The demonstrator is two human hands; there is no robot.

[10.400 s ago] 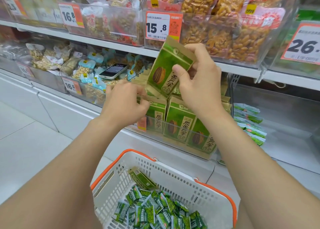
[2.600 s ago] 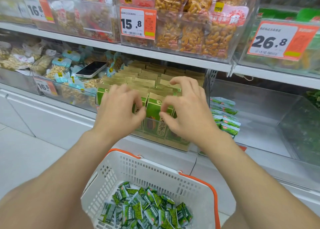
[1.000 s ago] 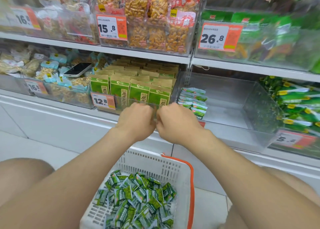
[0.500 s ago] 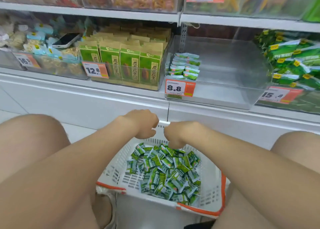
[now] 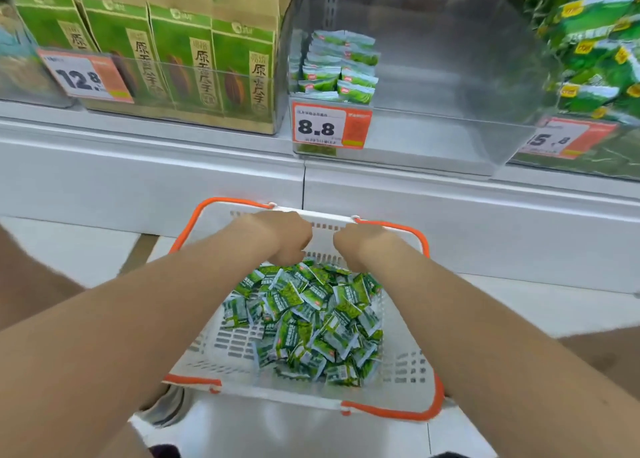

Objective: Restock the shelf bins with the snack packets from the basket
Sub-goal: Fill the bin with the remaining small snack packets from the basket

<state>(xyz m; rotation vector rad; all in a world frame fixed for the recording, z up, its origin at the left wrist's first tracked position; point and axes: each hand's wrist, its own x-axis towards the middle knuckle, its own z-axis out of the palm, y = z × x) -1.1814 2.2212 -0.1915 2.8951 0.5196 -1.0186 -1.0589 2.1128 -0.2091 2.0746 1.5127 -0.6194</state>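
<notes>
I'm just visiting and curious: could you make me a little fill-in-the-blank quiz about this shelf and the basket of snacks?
The small green packets lie heaped in a white basket with an ____ rim.
The price tag on the mostly bare clear bin reads ____.
The short stack already in that bin sits at its ____ side.
Tall green bags stand behind the other tag, which reads ____.
Missing words: orange; 8.8; left; 12.8.

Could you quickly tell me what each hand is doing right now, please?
Left hand: fingers curled over the small green snack packets in the white orange-rimmed plastic basket; grip cannot be told.
Right hand: likewise curled there; cannot be told.
</notes>
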